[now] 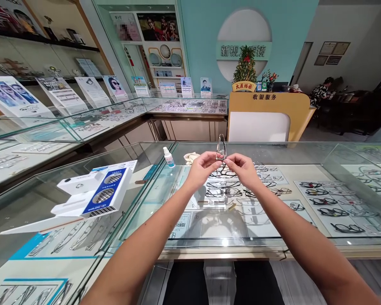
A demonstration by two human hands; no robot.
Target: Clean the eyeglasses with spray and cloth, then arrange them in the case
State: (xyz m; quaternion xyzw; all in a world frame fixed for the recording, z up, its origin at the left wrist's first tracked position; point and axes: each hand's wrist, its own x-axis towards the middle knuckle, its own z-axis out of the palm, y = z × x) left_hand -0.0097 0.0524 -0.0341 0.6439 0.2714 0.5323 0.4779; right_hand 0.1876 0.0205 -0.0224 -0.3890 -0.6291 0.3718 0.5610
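A pair of eyeglasses is held up above the glass counter, turned edge-on, so its lenses overlap from here. My left hand pinches it from the left, thumb and fingertips closed on the frame. From the other side, my right hand grips it the same way, and the fingertips of both hands nearly meet. Which part of the frame each hand pinches is too small to tell. Left of my hands, a white spray bottle stands on the counter, and a crumpled pale cloth lies partly behind my left hand.
Rows of eyeglasses lie under the counter glass, with more on a tray at right. A white and blue display stand sits on the left case. Beyond are a yellow reception desk and a seated person.
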